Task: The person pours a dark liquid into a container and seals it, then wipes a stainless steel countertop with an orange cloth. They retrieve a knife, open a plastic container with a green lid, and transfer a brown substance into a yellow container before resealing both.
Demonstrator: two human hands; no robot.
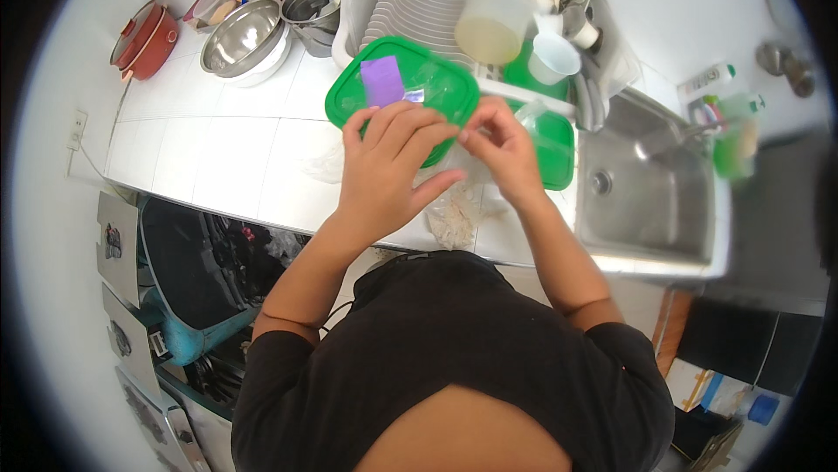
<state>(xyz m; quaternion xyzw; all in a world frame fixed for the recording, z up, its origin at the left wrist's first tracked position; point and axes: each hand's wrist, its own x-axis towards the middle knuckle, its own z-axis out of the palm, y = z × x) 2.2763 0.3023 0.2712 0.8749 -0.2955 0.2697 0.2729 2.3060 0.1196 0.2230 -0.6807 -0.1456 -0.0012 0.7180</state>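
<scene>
A green plastic container lid (432,69) with a purple label and clear film or tape on it lies under my left hand (396,157), whose fingers are spread over its near edge. At the lid's right corner, my right hand (501,144) has thumb and forefinger pinched together; whether anything is between them cannot be told. Another green-lidded container (555,151) sits just right of my right hand. Below my hands, a clear plastic bag (453,220) with pale contents lies near the counter's front edge.
Behind stands a dish rack (406,7) with a plastic tub (494,26), a white cup (554,58) and utensils. A steel sink (645,197) is at the right. Steel bowls (242,36), a steel pot (313,7) and a red pot (147,43) stand back left.
</scene>
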